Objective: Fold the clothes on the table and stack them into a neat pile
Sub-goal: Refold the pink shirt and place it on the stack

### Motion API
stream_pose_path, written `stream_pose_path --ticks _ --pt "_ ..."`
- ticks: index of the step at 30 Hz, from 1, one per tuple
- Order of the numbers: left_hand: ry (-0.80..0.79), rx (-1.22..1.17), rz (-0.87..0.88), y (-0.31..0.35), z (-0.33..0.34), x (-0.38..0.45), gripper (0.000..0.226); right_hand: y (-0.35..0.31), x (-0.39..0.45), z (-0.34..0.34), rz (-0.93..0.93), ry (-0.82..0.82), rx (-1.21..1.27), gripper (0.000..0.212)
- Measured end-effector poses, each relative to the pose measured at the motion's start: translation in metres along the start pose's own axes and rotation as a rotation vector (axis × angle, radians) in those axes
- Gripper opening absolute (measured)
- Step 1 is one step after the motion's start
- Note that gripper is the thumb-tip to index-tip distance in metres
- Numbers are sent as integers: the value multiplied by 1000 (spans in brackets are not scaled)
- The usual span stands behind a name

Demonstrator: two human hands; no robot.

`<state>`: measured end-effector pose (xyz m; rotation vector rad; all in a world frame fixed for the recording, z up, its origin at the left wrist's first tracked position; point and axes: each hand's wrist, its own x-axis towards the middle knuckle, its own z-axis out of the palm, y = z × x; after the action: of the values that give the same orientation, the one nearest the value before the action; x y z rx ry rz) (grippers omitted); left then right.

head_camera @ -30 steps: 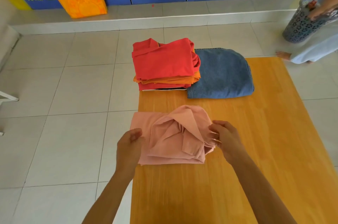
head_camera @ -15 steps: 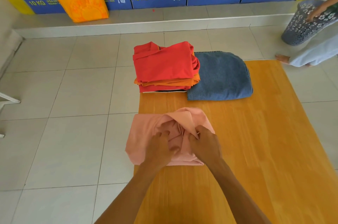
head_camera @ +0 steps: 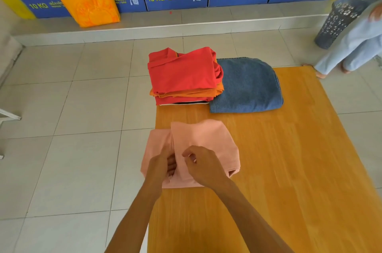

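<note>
Left hand (head_camera: 160, 165) fingertips under pink garment (head_camera: 208, 139)

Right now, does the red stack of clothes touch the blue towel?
Touching. The head view shows the right edge of the red stack pressed against and overlapping the blue towel, no gap.

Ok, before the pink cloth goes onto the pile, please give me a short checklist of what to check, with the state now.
1. Pink cloth folded flat: ok, though its left edge hangs past the table.
2. Left hand has a grip: cannot tell, fingers lie in the fold.
3. Right hand has a grip: not ok, fingers curled, hold unclear.
4. Red stack top free: ok.
5. Blue towel clear of the path: ok.
</note>
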<state>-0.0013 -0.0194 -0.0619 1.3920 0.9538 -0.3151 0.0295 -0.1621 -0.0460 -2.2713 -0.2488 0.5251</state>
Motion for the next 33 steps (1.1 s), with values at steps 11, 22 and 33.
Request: stream_pose_path --ticks 11,22,33 --pt "87 493 321 4 25 1 34 96 -20 -56 354 247 -69 24" --pt "-22 543 208 -4 15 -15 30 102 -39 -35 206 233 -131 10" --pt "-61 640 224 13 24 -34 19 101 -53 -33 139 311 -36 13"
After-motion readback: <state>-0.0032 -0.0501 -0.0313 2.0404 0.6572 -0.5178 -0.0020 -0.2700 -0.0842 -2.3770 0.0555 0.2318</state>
